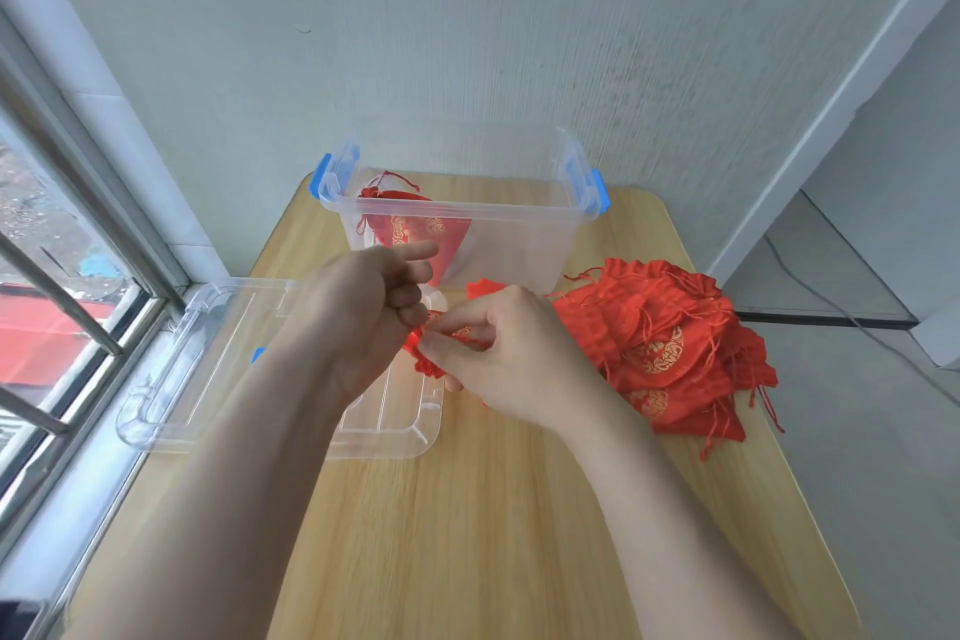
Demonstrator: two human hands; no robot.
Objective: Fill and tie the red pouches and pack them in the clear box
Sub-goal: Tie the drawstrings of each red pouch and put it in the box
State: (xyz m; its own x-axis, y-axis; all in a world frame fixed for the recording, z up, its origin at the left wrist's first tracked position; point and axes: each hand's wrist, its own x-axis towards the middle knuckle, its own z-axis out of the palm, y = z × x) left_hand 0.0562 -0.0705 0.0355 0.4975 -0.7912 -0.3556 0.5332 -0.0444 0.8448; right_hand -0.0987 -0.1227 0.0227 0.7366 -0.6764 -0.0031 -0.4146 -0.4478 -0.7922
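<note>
The right hand (511, 359) pinches the neck of a red pouch (423, 363) above the lid (208, 327), probably to tie it. The left hand (363, 312) curls beside it, grip unclear. The clear box (467, 218) stands just beyond, spare pouches (670, 343) heaped right.

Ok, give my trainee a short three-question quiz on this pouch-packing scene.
1. True or false: the clear plastic box with blue latches is empty.
2. Where is the clear plastic lid? A) shut on the box B) lying at the light wooden table's left edge C) on the floor
3. Short answer: what is the right hand pinching?
Key: 1 false, one red gold-printed pouch lies inside; 2 B; 3 a red drawstring pouch.
</note>
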